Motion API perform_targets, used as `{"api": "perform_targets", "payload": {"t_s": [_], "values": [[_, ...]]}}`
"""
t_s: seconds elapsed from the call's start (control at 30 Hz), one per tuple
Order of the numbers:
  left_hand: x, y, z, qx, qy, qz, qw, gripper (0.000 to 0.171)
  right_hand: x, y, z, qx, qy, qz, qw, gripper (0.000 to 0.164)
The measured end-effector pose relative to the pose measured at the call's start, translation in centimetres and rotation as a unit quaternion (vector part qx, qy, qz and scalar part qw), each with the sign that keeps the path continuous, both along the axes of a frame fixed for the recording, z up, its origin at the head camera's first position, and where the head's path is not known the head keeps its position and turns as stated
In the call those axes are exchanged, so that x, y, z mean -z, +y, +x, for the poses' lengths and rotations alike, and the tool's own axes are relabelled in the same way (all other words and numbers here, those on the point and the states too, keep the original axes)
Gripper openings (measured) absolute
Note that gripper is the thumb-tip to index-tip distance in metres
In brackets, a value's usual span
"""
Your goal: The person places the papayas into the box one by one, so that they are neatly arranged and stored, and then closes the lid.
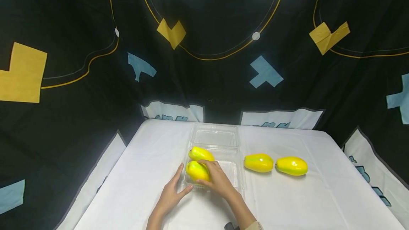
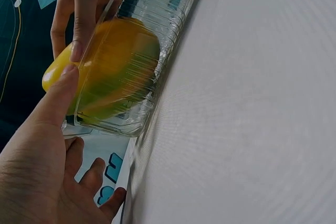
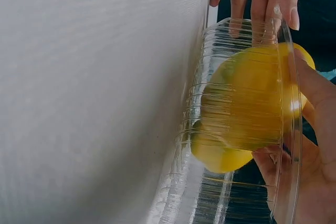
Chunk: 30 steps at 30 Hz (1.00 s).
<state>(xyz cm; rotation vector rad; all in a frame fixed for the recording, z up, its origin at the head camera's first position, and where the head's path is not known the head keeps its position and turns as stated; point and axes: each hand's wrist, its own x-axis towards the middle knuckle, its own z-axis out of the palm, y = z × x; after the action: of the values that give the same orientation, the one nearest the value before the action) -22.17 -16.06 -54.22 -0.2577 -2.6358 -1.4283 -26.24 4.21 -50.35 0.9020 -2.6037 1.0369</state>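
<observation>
A clear plastic clamshell box (image 1: 232, 171) lies with its lid (image 1: 215, 136) folded back on the far side. My right hand (image 1: 221, 182) grips a glossy yellow-green papaya (image 1: 195, 170) between thumb and fingers, in the near left part of the box. Behind it, a second papaya (image 1: 202, 153) sits in the same tray. My left hand (image 1: 170, 195) is at the near left corner of the box, thumb and fingers spread. In the left wrist view, that thumb lies close to the held papaya (image 2: 113, 66), which shows partly through the ribbed wall.
Two more papayas, one (image 1: 258, 163) nearer the box and one (image 1: 292, 166) farther right, lie end to end on the white tabletop (image 1: 287, 201). A black cloth (image 1: 220, 88) with coloured patches hangs behind and around the table.
</observation>
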Motion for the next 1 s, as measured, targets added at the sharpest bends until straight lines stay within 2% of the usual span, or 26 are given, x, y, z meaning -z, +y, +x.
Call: {"api": "perform_targets", "payload": {"t_s": [0.43,0.7,1.0], "values": [[0.1,0.01,-0.02,-0.002,0.003,0.006,1.0,0.085,-0.04,-0.36,-0.42,-0.015,0.012,0.019,1.0,0.063],[0.0,0.01,-0.06,0.004,0.012,0.008,0.9999,0.085,-0.23,-0.67,-0.33,-0.009,-0.01,0.027,1.0,0.063],[-0.24,0.06,-0.03,0.004,0.002,0.009,0.9999,0.086,-0.16,-0.83,-0.38,-0.003,-0.016,0.021,1.0,0.065]]}}
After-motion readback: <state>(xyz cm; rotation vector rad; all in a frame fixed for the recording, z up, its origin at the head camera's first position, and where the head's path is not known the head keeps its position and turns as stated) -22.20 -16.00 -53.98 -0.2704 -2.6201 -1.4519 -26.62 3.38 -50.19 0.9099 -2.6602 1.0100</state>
